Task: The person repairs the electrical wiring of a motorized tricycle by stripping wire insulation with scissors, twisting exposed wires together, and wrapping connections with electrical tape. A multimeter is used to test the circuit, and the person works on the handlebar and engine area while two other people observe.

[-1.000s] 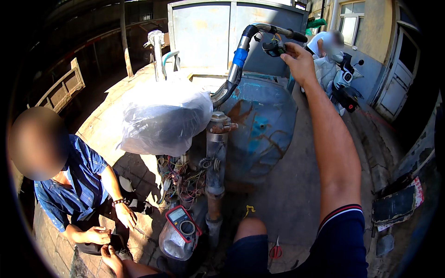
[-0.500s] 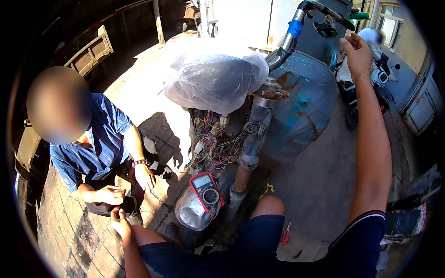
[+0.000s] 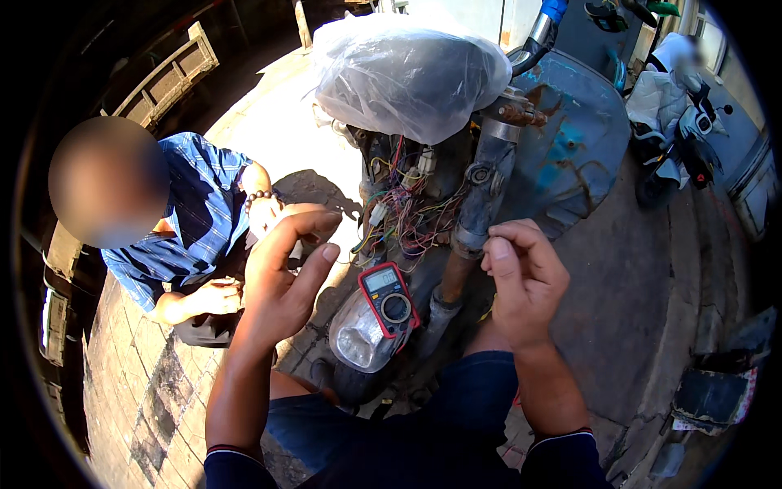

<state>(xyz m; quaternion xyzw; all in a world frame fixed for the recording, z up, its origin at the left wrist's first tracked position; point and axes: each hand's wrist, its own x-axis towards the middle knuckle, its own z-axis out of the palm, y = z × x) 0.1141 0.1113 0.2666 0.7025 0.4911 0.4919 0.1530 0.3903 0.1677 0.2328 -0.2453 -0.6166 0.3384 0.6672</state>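
My left hand [image 3: 285, 277] is raised in front of the wiring, its thumb and bent fingers apart and nothing between them. To the right of the wires is my right hand [image 3: 525, 281], its fingers curled in and the thumb laid against them; I see nothing in it. Between my hands a red and grey multimeter [image 3: 391, 303] rests face up on the front mudguard [image 3: 362, 338], which seems wrapped in clear film. A tangle of colored wires [image 3: 403, 200] with white connectors hangs above it, beside the rusty front fork [image 3: 481, 200]. Neither hand touches the wires or the meter.
Clear plastic [image 3: 415, 73] covers the vehicle's front above the wires. To the left a person in a blue checked shirt [image 3: 199, 204] crouches close by, hands low. A worn blue panel [image 3: 570, 147] stands behind the fork. A white scooter [image 3: 680, 122] is parked at far right.
My right hand has come down from beside the handlebar to the right of the fork. My left hand has risen from low left toward the wires. The view has tilted down.
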